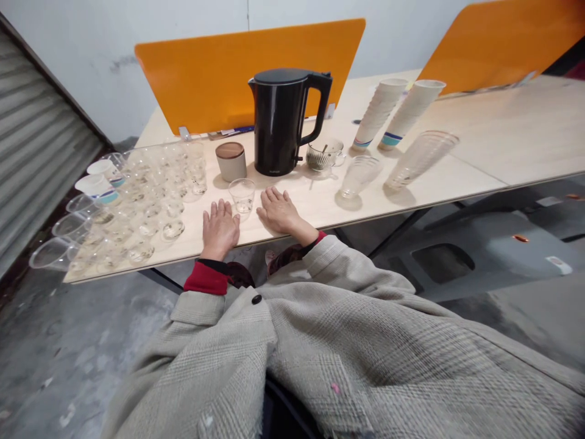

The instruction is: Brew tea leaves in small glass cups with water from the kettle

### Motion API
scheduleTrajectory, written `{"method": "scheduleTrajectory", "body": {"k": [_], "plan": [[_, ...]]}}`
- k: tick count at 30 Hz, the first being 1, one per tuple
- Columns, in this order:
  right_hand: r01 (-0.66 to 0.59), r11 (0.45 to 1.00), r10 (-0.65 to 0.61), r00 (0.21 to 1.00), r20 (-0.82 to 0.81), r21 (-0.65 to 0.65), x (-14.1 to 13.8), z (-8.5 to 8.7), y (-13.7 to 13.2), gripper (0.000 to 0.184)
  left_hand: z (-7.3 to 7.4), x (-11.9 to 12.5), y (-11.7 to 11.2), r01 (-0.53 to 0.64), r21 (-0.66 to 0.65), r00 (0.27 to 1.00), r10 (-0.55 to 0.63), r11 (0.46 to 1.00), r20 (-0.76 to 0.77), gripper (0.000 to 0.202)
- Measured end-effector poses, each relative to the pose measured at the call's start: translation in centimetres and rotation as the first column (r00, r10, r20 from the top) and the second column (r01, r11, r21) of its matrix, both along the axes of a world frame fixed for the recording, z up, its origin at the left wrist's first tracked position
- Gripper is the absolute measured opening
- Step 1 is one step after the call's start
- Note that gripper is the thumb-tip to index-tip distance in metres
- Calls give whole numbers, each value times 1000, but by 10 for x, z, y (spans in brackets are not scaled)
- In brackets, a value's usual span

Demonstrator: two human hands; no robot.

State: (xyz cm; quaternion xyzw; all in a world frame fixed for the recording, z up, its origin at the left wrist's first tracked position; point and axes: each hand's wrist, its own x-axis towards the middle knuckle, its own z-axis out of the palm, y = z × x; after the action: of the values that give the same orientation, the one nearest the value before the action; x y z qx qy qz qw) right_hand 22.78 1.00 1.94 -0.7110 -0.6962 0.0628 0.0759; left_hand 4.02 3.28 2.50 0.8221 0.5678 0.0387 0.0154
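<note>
My left hand (220,228) lies flat on the table near its front edge, fingers stretched out. My right hand (280,211) rests palm down on the wood to the right, its fingers also spread. Between the two stands a clear plastic cup (242,196), upright; whether anything is in it I cannot tell. Behind it are a grey canister (231,164) with a wooden lid and a black electric kettle (278,125). A glass cup (323,157) with dark dried leaves and a spoon sits right of the kettle.
Many clear cups (150,225) with bits of leaf crowd the table's left end, beside two paper cups (97,188). Stacks of paper cups (380,110) and clear plastic cups (420,160) stand at right. An orange divider (201,79) runs behind. A grey stool (498,250) is at right.
</note>
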Motion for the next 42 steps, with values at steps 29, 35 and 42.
{"method": "scheduleTrajectory", "body": {"k": [29,35,42], "plan": [[-10,1000,10,1000,-5,3,-1,4,-4,69,-12,-4,4,-13,51,999,11,999,35,68],[-4,1000,4,1000,-4,2,-2,4,-4,69,-13,-4,4,-12,63,1000,11,998,30,68],[-3,1000,3,1000,-2,20,-2,2,-4,68,-9,-4,2,-7,58,1000,6,998,19,68]]}}
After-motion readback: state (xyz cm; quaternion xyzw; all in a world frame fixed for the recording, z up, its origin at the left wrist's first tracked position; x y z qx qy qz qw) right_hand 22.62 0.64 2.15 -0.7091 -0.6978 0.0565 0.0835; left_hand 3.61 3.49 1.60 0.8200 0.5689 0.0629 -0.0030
